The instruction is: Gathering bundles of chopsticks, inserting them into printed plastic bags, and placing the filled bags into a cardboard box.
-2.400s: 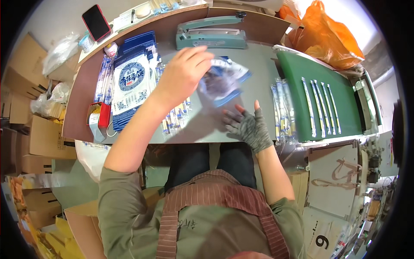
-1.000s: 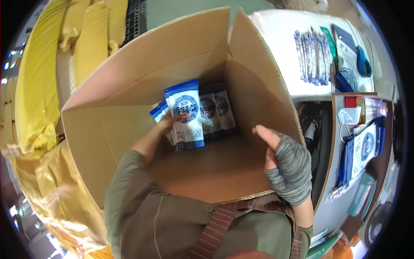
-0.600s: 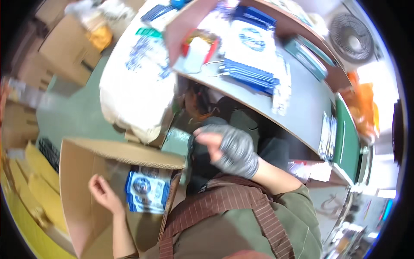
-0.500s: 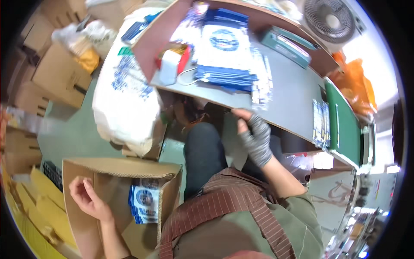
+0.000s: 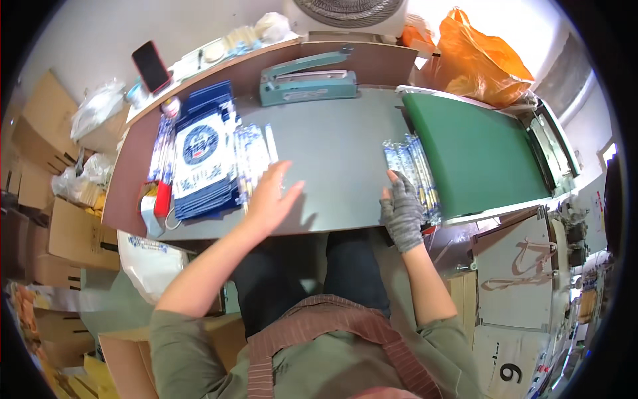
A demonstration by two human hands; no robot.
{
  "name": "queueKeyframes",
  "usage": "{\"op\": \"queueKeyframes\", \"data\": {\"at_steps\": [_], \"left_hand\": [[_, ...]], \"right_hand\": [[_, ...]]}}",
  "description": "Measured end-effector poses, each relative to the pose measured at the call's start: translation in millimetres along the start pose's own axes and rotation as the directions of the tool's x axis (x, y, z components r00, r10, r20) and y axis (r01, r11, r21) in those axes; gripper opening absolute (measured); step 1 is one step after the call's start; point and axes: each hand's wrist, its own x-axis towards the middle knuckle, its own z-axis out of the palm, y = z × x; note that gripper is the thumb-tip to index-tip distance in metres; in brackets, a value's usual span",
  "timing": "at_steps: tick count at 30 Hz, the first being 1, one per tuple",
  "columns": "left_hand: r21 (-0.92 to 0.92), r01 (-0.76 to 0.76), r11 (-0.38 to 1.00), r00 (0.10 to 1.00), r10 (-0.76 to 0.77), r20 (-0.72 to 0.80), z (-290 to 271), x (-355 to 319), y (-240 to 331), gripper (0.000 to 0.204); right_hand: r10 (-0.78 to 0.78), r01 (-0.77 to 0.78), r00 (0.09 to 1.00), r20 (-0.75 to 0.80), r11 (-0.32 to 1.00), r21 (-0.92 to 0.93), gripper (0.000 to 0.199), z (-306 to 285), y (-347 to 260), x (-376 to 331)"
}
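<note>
My bare left hand is over the grey table top, fingers spread and nothing in them. Just beyond its fingertips lies a row of slim blue-and-white packets. To their left is a thick stack of blue-and-white printed bags. My right hand, in a grey fingerless glove, rests beside a second row of slim packets at the table's right. Its thumb and forefinger are apart, with nothing visible between them; its other fingers are partly hidden.
A teal heat sealer stands against the back board. On the right is a green conveyor belt, with an orange plastic bag behind it. A red box sits at the left corner. An open carton stands low at left.
My left hand has risen from above the open carton to the table, swinging right. My right hand has shifted from the table's front edge to the right-hand packets. The view has turned toward the table.
</note>
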Motion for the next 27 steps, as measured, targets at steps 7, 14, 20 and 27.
{"op": "queueKeyframes", "data": {"at_steps": [7,14,20,27], "left_hand": [[-0.113,0.054,0.992,0.998,-0.057,-0.023,229.6,104.3,54.5,0.071],[0.145,0.087,0.986,0.989,-0.068,-0.131,234.3,132.4,38.7,0.085],[-0.575,0.280,0.769,0.942,-0.335,0.011,252.4,138.5,42.8,0.084],[-0.778,0.470,0.417,0.875,-0.341,0.345,165.1,102.9,-1.9,0.070]], "right_hand": [[0.314,-0.212,0.915,0.255,0.909,-0.360,0.065,14.3,76.8,34.1],[0.438,-0.419,0.898,0.041,0.881,-0.221,0.064,23.7,96.2,37.1],[0.632,-0.739,0.597,0.494,0.196,0.644,0.056,6.1,62.2,67.6],[0.381,-0.604,0.791,0.479,0.355,0.714,0.049,114.1,-6.1,68.0]]}}
